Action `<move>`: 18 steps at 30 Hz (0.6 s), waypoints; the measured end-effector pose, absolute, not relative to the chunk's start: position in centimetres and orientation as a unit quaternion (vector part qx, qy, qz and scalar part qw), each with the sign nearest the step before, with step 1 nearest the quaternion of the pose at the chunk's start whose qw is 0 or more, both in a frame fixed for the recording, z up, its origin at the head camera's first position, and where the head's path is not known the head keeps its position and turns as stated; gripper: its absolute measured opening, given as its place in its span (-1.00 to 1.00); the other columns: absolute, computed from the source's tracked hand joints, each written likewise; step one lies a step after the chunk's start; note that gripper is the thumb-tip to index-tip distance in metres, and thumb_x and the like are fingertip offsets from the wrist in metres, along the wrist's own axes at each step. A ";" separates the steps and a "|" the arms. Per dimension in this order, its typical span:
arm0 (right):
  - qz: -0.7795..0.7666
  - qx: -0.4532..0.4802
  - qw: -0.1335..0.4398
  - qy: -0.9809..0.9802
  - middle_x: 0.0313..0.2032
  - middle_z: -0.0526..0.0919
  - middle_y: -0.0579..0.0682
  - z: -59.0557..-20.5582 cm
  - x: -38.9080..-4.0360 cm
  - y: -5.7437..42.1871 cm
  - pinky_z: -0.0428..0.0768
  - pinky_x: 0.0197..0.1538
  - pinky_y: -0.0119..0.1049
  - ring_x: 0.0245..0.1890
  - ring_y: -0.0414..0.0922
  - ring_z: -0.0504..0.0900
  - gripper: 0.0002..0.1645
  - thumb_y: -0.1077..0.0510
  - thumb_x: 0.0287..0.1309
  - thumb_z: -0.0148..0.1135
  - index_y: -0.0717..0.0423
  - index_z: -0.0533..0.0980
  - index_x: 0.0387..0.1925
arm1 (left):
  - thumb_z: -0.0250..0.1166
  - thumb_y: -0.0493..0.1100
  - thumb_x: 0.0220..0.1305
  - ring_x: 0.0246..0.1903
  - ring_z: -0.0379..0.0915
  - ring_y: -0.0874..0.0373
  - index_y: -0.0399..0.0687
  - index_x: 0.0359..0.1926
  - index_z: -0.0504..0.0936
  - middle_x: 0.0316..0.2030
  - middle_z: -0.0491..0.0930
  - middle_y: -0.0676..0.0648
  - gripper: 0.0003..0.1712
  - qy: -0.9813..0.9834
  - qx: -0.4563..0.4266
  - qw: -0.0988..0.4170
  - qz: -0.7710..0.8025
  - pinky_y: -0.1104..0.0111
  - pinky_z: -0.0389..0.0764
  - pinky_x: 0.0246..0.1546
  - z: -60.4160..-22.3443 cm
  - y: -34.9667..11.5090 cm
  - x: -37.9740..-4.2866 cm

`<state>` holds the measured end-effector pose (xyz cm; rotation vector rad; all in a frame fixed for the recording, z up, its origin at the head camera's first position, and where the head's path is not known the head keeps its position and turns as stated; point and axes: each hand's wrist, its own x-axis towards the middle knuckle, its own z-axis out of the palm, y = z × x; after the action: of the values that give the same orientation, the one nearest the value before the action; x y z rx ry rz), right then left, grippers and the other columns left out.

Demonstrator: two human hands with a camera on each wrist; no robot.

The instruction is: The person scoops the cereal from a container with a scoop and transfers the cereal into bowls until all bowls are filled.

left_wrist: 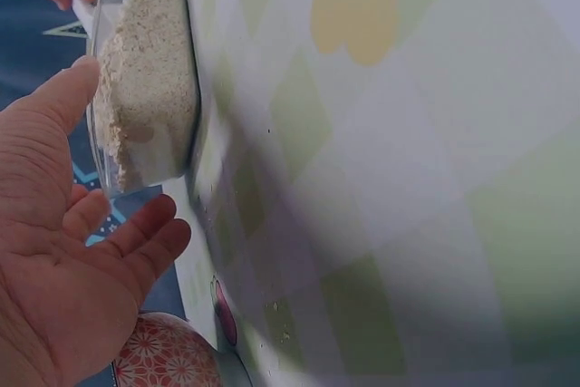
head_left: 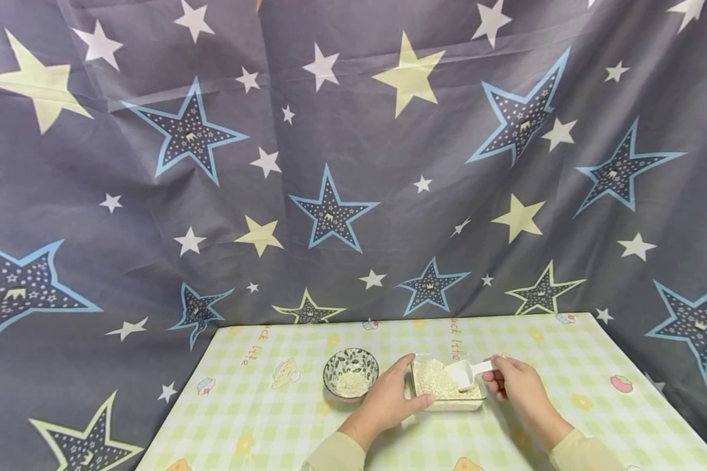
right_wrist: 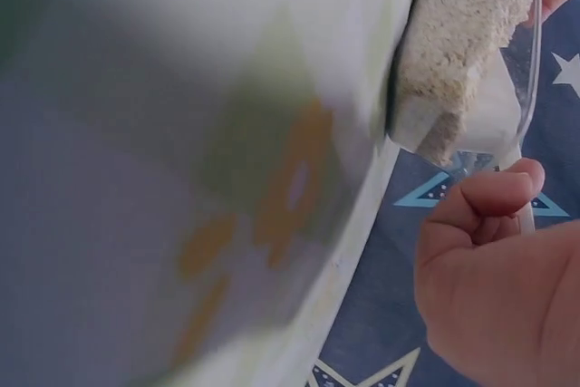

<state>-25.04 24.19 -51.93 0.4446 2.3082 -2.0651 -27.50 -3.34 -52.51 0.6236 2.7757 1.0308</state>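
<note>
A white scoop lies tilted with its bowl in pale, oat-like flakes, inside a clear rectangular container. My right hand pinches the scoop's handle just past the container's right end. In the right wrist view, thumb and fingers of that hand close on the handle. At the container's left end is my left hand, spread, its thumb on the near rim and its forefinger by the far left corner. The left wrist view shows the thumb of this hand straight, fingers loosely bent beside the glass.
Left of the container, a patterned bowl holds some of the same flakes. Its red floral outside shows in the left wrist view. A green checked cloth covers the table. Behind it hangs a dark star-print curtain.
</note>
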 end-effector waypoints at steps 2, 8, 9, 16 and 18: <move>-0.676 0.142 0.023 0.722 -0.43 0.70 -0.18 -52.2 -25.0 24.3 0.58 -0.42 -0.43 -0.48 -0.28 0.55 -0.45 0.06 0.69 -0.14 0.45 0.38 0.35 | 0.47 0.33 0.29 0.52 0.39 -0.15 -0.01 0.66 0.21 0.59 0.36 -0.11 0.12 0.917 0.206 0.057 0.337 -0.06 0.45 0.54 -52.4 -3.3 -27.5; -0.703 0.139 0.051 0.695 -0.41 0.69 -0.19 -52.7 -24.9 24.7 0.58 -0.44 -0.46 -0.49 -0.32 0.53 -0.46 0.03 0.72 -0.20 0.39 0.34 0.37 | 0.48 0.32 0.28 0.51 0.40 -0.16 -0.01 0.66 0.21 0.59 0.36 -0.12 0.12 0.917 0.204 0.059 0.337 -0.06 0.47 0.53 -52.2 -3.1 -27.3; -0.705 0.141 0.051 0.693 -0.42 0.69 -0.19 -52.7 -24.9 24.7 0.57 -0.44 -0.46 -0.49 -0.32 0.53 -0.46 0.03 0.72 -0.21 0.37 0.35 0.36 | 0.48 0.33 0.28 0.51 0.41 -0.16 0.00 0.66 0.21 0.59 0.37 -0.11 0.12 0.917 0.203 0.059 0.337 -0.07 0.47 0.52 -52.2 -3.1 -27.3; -0.715 0.145 0.050 0.682 -0.42 0.68 -0.20 -52.8 -25.1 25.1 0.58 -0.43 -0.47 -0.49 -0.33 0.52 -0.46 0.00 0.73 -0.20 0.34 0.33 0.37 | 0.47 0.33 0.30 0.50 0.41 -0.18 0.02 0.67 0.20 0.59 0.36 -0.12 0.11 0.915 0.200 0.066 0.343 -0.10 0.47 0.52 -52.1 -3.3 -27.3; -0.717 0.147 0.053 0.679 -0.42 0.68 -0.21 -52.8 -25.1 25.2 0.58 -0.43 -0.47 -0.49 -0.33 0.52 -0.44 -0.01 0.73 -0.20 0.34 0.31 0.40 | 0.47 0.33 0.30 0.51 0.40 -0.19 0.01 0.67 0.20 0.59 0.35 -0.13 0.11 0.915 0.201 0.066 0.344 -0.10 0.47 0.52 -52.2 -3.3 -27.3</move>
<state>-25.07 25.17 -52.80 0.4466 2.0643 -2.1816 -27.31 -3.28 -52.17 0.6074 2.7599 1.0372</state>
